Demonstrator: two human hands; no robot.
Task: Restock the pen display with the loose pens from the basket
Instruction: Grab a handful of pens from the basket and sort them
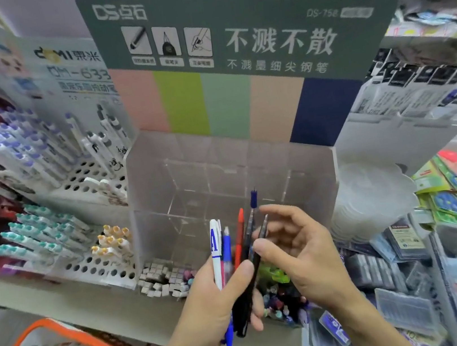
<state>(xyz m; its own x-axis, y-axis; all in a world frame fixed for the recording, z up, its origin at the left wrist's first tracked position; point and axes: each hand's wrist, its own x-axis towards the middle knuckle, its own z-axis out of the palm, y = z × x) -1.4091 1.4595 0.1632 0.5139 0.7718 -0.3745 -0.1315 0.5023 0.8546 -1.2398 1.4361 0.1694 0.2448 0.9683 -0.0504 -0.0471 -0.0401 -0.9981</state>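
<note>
Basket [39, 343] lower left, pegboard pens [29, 161] beyond.

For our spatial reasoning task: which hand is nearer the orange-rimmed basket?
Left. The left hand, gripping pens, is just right of the basket; the right hand lies farther right.

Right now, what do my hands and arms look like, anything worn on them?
Both are bare. The left hand and right hand show no gloves, rings or watch, and both forearms are uncovered to the frame edge, with no sleeve or wristband in view.
</note>
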